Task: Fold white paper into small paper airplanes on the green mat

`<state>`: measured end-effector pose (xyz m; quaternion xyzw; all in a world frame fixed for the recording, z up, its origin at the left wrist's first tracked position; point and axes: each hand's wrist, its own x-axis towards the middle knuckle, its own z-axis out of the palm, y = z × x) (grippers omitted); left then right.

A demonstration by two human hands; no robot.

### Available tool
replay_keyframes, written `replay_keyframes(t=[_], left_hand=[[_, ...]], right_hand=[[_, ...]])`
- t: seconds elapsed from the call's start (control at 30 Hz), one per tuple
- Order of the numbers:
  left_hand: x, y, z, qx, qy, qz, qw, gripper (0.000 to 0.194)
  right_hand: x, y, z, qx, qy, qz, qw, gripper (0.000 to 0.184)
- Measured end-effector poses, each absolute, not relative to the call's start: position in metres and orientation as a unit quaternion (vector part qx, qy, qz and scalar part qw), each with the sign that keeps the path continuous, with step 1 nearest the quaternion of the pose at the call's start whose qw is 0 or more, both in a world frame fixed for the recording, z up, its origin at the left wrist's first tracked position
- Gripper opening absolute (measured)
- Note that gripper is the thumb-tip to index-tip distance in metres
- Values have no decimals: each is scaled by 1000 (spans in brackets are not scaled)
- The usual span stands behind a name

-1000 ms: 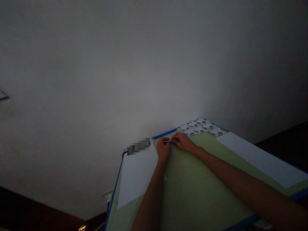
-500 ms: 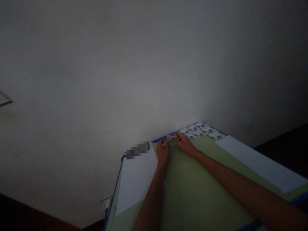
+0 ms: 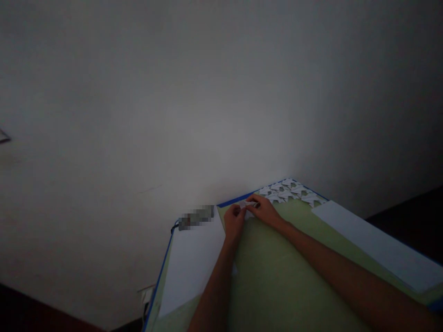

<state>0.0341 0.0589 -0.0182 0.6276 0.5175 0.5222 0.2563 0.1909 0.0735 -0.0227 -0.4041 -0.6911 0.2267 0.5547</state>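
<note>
A small piece of folded white paper is pinched between my two hands, above the far part of the green tabletop. My left hand grips it from the left, fingers bent. From the right, my right hand holds it between thumb and fingers, close to the left fingertips. The paper's exact shape is partly hidden by the fingers. Just beyond my right hand lie several folded white paper pieces, pointed in outline, grouped at the table's far corner.
White paper sheets lie on the left side, with a blurred-out flat object at their far end. More white paper lies along the right edge. A grey wall rises behind the table's blue edge.
My hands have come closer together on the paper, the right one shifting slightly left and down. The camera view has moved a little.
</note>
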Motion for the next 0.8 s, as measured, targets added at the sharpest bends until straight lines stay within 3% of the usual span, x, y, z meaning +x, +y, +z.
replay_keyframes(t=[0.3, 0.5, 0.8], left_hand=[[31, 63, -22, 581, 539, 553, 257, 13], [30, 59, -18, 571, 547, 559, 251, 15], [32, 56, -12, 574, 534, 567, 251, 17]], right_hand=[[191, 63, -17, -362, -751, 187, 520, 15], [189, 53, -19, -338, -792, 201, 467, 49], [188, 53, -16, -334, -793, 188, 473, 37]])
